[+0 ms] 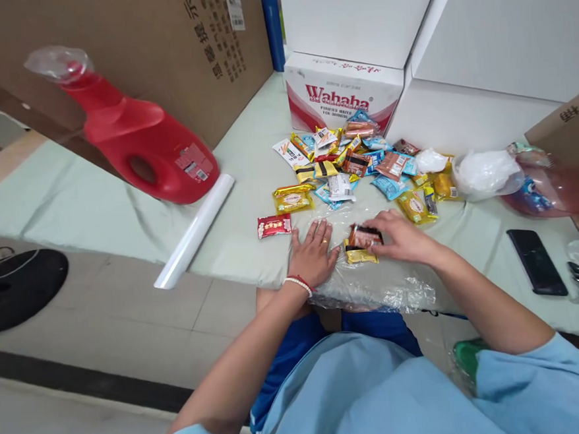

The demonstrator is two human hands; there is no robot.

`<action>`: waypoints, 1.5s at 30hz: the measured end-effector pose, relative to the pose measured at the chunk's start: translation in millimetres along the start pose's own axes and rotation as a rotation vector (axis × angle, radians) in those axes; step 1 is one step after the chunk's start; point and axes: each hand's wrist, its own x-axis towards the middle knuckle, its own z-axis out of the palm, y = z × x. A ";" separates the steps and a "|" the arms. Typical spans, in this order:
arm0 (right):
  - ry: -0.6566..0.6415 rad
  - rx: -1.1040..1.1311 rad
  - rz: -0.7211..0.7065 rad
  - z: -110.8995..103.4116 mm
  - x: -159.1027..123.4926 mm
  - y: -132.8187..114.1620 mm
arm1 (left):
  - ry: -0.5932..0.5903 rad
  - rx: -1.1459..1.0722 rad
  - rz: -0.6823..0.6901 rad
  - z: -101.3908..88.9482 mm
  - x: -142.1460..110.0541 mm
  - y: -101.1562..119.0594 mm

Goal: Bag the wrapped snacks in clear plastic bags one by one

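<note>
My left hand [314, 249] lies flat with spread fingers on a clear plastic sheet [374, 290] at the table's near edge. My right hand [400, 237] rests beside it, its fingers closed on a dark red and black snack packet [365, 236] lying over a yellow packet [360, 257]. A red packet [273, 226] lies alone to the left. Beyond my hands, a heap of several coloured snack packets [355, 166] spreads over the pale green table [120, 209].
A red detergent jug [140, 141] lies at the left beside a white roll [196, 230]. A Wahaha carton [343, 91] and white boxes stand at the back. A white bag [484, 171], a pink container [555, 188] and a black phone [536, 260] sit on the right.
</note>
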 end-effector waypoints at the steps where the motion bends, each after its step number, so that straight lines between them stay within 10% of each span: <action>1: -0.058 0.007 0.002 3.7 -6.3 -6.0 | -0.001 0.002 0.000 0.1 0.0 -0.1; 25: -0.126 -0.104 0.101 32.1 9.3 -46.6 | 0.072 -0.039 -0.017 -4.5 -0.9 -0.9; 37: 0.125 0.154 -0.092 41.1 -105.7 -38.5 | 0.283 -0.096 0.099 -24.3 -15.8 -21.3; 42: 0.227 0.151 0.002 79.2 -132.0 -33.8 | -0.075 -0.215 0.576 -33.4 -36.2 -50.1; 45: 0.278 0.259 0.003 76.0 -129.6 -29.7 | -0.244 -0.198 0.611 -34.5 -47.3 -60.7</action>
